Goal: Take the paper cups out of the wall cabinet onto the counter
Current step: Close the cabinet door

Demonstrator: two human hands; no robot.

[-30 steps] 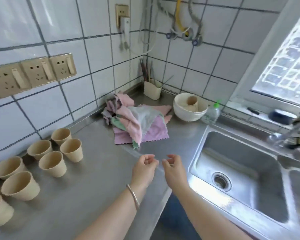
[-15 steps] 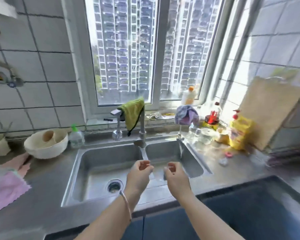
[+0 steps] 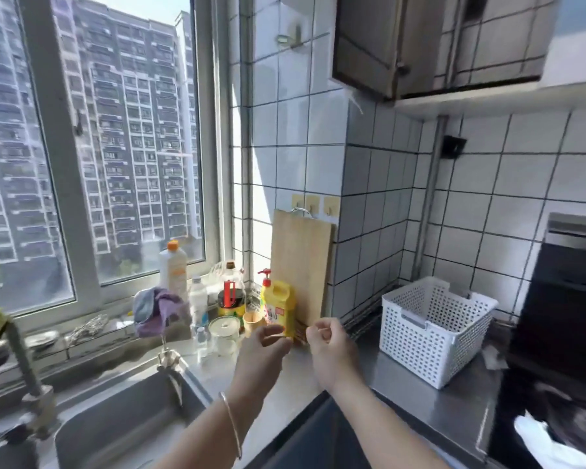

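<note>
The wall cabinet (image 3: 430, 42) hangs at the top right with dark reflective doors; one door looks slightly ajar, and its inside is hidden. My left hand (image 3: 263, 350) and my right hand (image 3: 329, 343) are held close together above the steel counter (image 3: 403, 397), fingers loosely curled, holding nothing. Both hands are well below the cabinet. One small beige paper cup (image 3: 252, 321) stands among the bottles just behind my left hand. The paper cups seen earlier are out of view.
A white perforated basket (image 3: 433, 330) sits on the counter to the right. A wooden cutting board (image 3: 300, 269) leans on the tiled wall beside a yellow bottle (image 3: 279, 308) and other bottles. The sink (image 3: 115, 424) and tap lie at left, a dark stove (image 3: 555, 367) at right.
My view has swung right, from the cups on the left counter, past the sink, to the right corner under the wall cabinet. My hands stay together in front of me, empty.
</note>
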